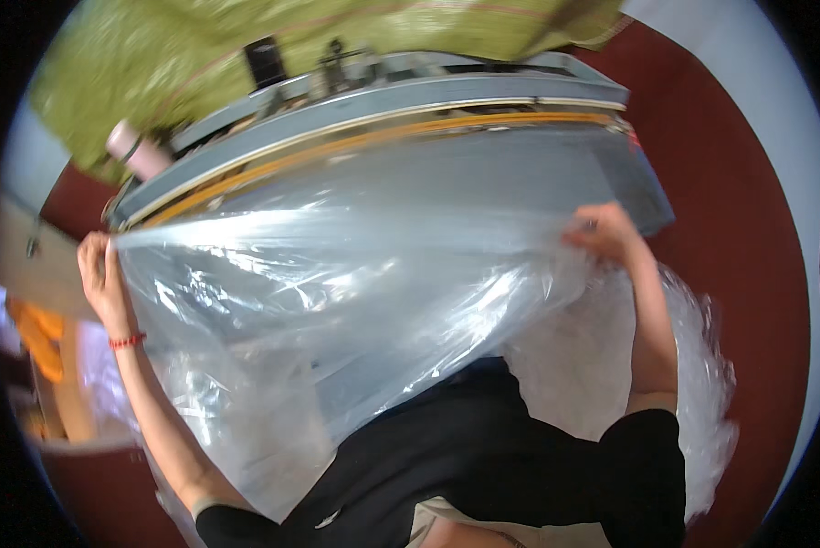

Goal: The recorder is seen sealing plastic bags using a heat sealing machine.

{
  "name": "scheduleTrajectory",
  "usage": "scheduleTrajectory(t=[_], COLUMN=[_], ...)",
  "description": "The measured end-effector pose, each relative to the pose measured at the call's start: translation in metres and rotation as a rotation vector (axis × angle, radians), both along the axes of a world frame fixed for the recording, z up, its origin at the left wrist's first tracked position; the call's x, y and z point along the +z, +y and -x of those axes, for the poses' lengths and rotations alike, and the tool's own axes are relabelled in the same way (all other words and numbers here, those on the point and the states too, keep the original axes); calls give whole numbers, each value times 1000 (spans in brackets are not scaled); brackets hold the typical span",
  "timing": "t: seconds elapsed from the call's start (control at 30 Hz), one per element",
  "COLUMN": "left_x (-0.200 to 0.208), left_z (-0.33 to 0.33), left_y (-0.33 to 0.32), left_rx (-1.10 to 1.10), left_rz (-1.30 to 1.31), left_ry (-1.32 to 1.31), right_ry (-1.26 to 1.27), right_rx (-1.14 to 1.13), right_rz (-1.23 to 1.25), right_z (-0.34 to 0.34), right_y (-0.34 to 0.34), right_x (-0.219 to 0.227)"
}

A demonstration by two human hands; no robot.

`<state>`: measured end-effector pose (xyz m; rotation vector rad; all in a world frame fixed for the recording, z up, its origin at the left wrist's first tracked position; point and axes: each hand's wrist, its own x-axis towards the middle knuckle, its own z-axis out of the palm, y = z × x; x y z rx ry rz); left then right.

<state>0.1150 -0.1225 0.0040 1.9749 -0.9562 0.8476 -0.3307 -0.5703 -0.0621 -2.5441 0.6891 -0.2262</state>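
A wide sheet of clear plastic film is stretched between my two hands, over the grey table of a long bench machine. My left hand, with a red bracelet on its wrist, pinches the film's upper left corner beside the machine's left end. On the other side, my right hand is closed on the film's upper right part, slightly smeared by motion. The film's upper edge runs nearly straight between them, while the lower part hangs in shiny folds towards my body. Just beyond lies the machine's grey metal bar with an orange strip along it.
A pink bottle stands at the machine's left end. Behind the bar are a dark flat object and a yellow-green woven sheet. More clear film is bunched at my right, over red floor. Orange items sit far left.
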Motion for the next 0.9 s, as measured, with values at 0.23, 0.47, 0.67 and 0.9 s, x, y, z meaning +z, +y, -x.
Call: scheduleTrajectory(t=[0.23,0.47,0.67,0.9], left_x=[-39,-100,-147,-153], left_z=[27,0,-19,-8], left_y=[-70,-103,-56,-52], left_rx=[-764,-270,-226,-218], left_rz=[496,-57,-62,151], left_ry=[1041,857,996,995], right_ry=[-1169,-701,-550,-693], right_rx=[-460,-760,-778,-750], right_rz=[-368,-212,-106,-585], right_z=[91,55,51,54], right_y=[-84,-143,-137,-120], right_x=[33,-39,-92,-47])
